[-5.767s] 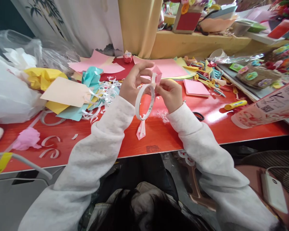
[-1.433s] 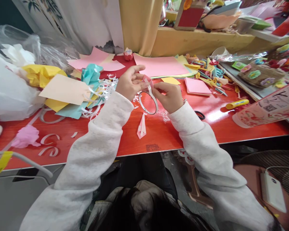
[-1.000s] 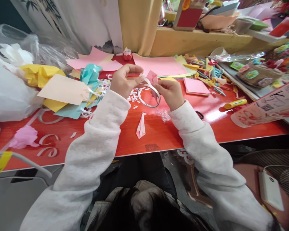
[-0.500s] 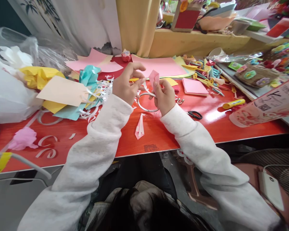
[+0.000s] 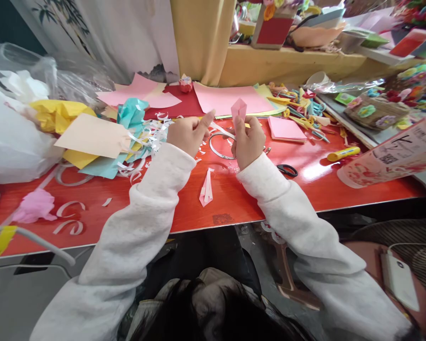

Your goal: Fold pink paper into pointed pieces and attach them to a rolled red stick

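Observation:
My right hand (image 5: 248, 140) pinches a small folded pink paper piece (image 5: 239, 109) and holds it upright above the red table (image 5: 234, 203). My left hand (image 5: 188, 134) is closed beside it, thumb and forefinger pinched on a thin white strip (image 5: 220, 129) that runs toward the right hand. A white tape ring (image 5: 220, 146) lies flat on the table between and just behind both hands. A folded pale pink paper shape (image 5: 206, 188) lies on the table nearer to me.
Black-handled scissors (image 5: 287, 169) and a yellow glue stick (image 5: 342, 153) lie right of the hands. Pink sheets (image 5: 230, 97) and a pink square pad (image 5: 287, 128) lie behind. Coloured paper and white curls (image 5: 142, 137) pile up left, beside a plastic bag (image 5: 10, 132).
The tape ring, held up in both hands earlier, now lies on the table. The right hand has raised the pink piece; the left hand has drawn slightly away with the white strip.

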`<state>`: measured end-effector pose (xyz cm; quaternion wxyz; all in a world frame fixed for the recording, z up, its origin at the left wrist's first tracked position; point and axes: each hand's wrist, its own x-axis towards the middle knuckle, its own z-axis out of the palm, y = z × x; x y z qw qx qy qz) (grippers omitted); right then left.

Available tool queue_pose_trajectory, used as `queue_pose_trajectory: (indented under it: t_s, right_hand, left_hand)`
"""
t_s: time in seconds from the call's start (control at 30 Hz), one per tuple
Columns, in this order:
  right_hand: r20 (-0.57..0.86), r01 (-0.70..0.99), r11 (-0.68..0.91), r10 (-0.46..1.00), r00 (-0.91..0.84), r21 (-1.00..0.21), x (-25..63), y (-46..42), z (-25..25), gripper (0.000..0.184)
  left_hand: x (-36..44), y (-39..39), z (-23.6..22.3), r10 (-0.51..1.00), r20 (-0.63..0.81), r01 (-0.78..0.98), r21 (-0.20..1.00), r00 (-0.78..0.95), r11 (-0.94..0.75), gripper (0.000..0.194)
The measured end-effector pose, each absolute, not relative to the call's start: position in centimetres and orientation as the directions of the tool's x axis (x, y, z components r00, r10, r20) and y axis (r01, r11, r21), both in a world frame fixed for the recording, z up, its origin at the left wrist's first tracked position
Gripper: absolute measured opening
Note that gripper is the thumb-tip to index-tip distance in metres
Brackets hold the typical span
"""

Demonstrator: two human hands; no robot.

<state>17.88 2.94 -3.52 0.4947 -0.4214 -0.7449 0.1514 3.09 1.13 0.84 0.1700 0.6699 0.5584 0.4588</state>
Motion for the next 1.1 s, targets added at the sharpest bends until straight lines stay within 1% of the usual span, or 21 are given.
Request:
queue_pose_trajectory:
  t_s: [0.07, 0.1, 0.2, 0.23, 0.3, 0.37, 0.43, 0.5, 0.6, 0.7, 0.87, 0.97, 1.1]
  right_hand:
    - [0.592, 0.436, 0.519, 0.805, 0.040, -0.736, 17.6, 2.5, -3.3, 0.047]
    - [0.570, 0.414, 0.482, 0.814, 0.114, -0.772, 17.4, 2.2, -3.2, 0.045]
    - [0.486, 0.389, 0.389, 0.852, 0.192, -0.835, 17.0, 1.6, -3.0, 0.038]
    - [0.466, 0.378, 0.372, 0.863, 0.196, -0.848, 16.9, 1.5, -3.0, 0.037]
    - [0.449, 0.349, 0.370, 0.875, 0.180, -0.861, 16.9, 1.6, -3.1, 0.035]
    - [0.467, 0.320, 0.411, 0.875, 0.123, -0.854, 17.1, 2.1, -3.3, 0.035]
    - [0.505, 0.292, 0.463, 0.859, 0.086, -0.837, 17.3, 2.7, -3.5, 0.037]
    - [0.549, 0.278, 0.506, 0.830, 0.102, -0.817, 17.5, 3.3, -3.6, 0.036]
    - [0.588, 0.285, 0.536, 0.797, 0.140, -0.794, 17.6, 3.6, -3.5, 0.036]
    - [0.582, 0.280, 0.533, 0.802, 0.132, -0.798, 17.5, 3.4, -3.4, 0.036]
    - [0.568, 0.274, 0.525, 0.816, 0.106, -0.806, 17.3, 3.0, -3.1, 0.036]
    - [0.537, 0.241, 0.506, 0.840, 0.082, -0.828, 17.4, 2.8, -2.9, 0.040]
    - [0.545, 0.251, 0.521, 0.837, 0.037, -0.816, 17.4, 2.5, -2.7, 0.042]
  left_hand:
    - [3.7, 1.1, 0.4, 0.908, 0.419, 0.455, 0.814, -0.029, -0.361, 0.025]
    - [4.0, 1.2, 0.2, 0.916, 0.399, 0.391, 0.849, -0.033, -0.356, 0.018]
    - [4.4, 1.5, -0.2, 0.920, 0.385, 0.274, 0.895, -0.072, -0.353, 0.008]
    - [4.4, 1.5, -0.2, 0.909, 0.409, 0.259, 0.889, -0.084, -0.376, 0.007]
    - [4.3, 1.5, -0.1, 0.857, 0.507, 0.253, 0.845, -0.095, -0.472, 0.007]
    - [4.2, 1.2, 0.3, 0.788, 0.607, 0.260, 0.782, -0.107, -0.567, 0.005]
    - [4.1, 1.0, 0.7, 0.752, 0.653, 0.239, 0.748, -0.095, -0.619, 0.004]
    - [4.2, 0.8, 0.8, 0.770, 0.635, 0.177, 0.767, -0.062, -0.617, 0.004]
    - [4.3, 0.9, 0.8, 0.811, 0.584, 0.089, 0.810, -0.037, -0.580, 0.012]
    - [4.3, 1.1, 0.8, 0.823, 0.564, 0.076, 0.825, -0.066, -0.559, 0.018]
    - [3.9, 1.3, 1.1, 0.830, 0.544, 0.067, 0.839, -0.124, -0.539, 0.020]
    - [3.8, 1.3, 1.2, 0.831, 0.551, 0.013, 0.834, -0.072, -0.552, 0.017]
    - [4.0, 0.9, 1.3, 0.824, 0.559, -0.136, 0.826, 0.088, -0.546, 0.014]
